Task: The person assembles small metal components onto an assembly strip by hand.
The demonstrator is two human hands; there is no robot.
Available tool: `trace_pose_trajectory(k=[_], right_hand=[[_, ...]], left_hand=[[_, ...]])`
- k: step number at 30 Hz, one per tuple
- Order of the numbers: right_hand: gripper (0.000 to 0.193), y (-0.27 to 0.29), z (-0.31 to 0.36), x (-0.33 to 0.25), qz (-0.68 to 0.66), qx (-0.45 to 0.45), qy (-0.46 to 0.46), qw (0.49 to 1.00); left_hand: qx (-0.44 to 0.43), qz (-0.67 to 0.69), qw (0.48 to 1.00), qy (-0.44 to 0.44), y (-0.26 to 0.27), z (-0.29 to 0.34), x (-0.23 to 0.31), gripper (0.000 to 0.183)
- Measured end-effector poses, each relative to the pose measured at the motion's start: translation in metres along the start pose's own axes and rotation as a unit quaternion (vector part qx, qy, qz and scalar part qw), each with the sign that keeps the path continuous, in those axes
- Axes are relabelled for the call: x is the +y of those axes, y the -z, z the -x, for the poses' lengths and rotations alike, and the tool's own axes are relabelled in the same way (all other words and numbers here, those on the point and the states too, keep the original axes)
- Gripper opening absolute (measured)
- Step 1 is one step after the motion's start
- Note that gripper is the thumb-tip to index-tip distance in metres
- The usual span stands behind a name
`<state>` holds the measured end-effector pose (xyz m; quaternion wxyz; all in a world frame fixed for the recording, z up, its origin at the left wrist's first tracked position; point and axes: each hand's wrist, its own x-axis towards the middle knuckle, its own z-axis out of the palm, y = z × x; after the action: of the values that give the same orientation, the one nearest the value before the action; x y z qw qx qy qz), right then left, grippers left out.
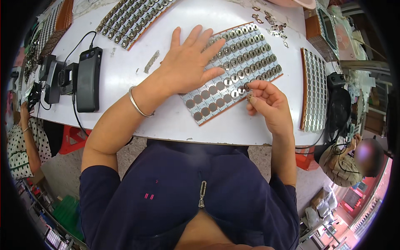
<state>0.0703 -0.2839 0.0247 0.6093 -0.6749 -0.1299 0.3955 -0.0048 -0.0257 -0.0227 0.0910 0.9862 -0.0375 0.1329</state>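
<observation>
My left hand (187, 62) lies with its fingers spread over the left part of a flat board (208, 116) with a pale blue, brown-edged face. Rows of small round metal pieces (250, 54) cover most of that board, while dark bare discs (205, 111) show at its near left end. Above the board's near edge, my right hand (273, 104) pinches a small metal piece (250, 95) between thumb and fingers; its exact shape is partly hidden. This hand is beside the last filled places in the near rows.
Loose metal pieces (275, 29) lie at the far right, near a pink basin (291, 2). Filled boards stand at the far left (133, 21) and right (313, 89). A black power bank (89, 79) with cables is on the left. Other people sit at both sides.
</observation>
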Motion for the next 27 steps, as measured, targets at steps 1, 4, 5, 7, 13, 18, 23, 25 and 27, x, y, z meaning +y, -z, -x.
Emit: trace_pose_trajectory(k=[1, 4, 5, 7, 13, 18, 23, 25, 27], right_hand=[[0.03, 0.0, 0.0, -0.001, -0.005, -0.002, -0.007, 1.0], [0.03, -0.002, -0.001, 0.0, -0.017, 0.0, -0.009, 1.0], [0.03, -0.002, -0.001, 0.0, -0.017, 0.001, -0.01, 1.0], [0.031, -0.002, -0.001, 0.0, -0.022, 0.002, -0.001, 1.0], [0.023, 0.006, -0.001, 0.005, 0.047, 0.002, 0.059, 0.997], [0.017, 0.016, 0.007, -0.013, 0.026, -0.012, 0.13, 0.991], [0.015, 0.011, 0.007, -0.02, 0.094, -0.087, 0.08, 0.989], [0.015, 0.001, 0.005, -0.019, 0.147, -0.083, 0.06, 0.984], [0.015, -0.001, 0.001, -0.019, 0.162, -0.076, 0.079, 0.981]], left_hand=[[-0.006, -0.002, 1.0, 0.003, 0.001, 0.0, 0.0, 0.065], [-0.012, -0.009, 1.0, 0.007, 0.001, 0.0, 0.0, 0.066], [-0.013, -0.014, 1.0, 0.008, 0.001, 0.001, 0.0, 0.066], [-0.011, -0.017, 1.0, 0.006, 0.0, 0.001, 0.0, 0.065], [-0.009, -0.018, 1.0, -0.002, 0.0, -0.001, -0.003, 0.066], [-0.001, -0.016, 1.0, -0.001, 0.0, 0.0, -0.003, 0.066], [0.017, -0.007, 1.0, 0.0, -0.001, -0.001, -0.004, 0.068], [0.014, -0.008, 1.0, 0.006, -0.003, -0.002, -0.003, 0.068], [0.012, -0.01, 1.0, 0.01, -0.004, -0.002, -0.003, 0.069]])
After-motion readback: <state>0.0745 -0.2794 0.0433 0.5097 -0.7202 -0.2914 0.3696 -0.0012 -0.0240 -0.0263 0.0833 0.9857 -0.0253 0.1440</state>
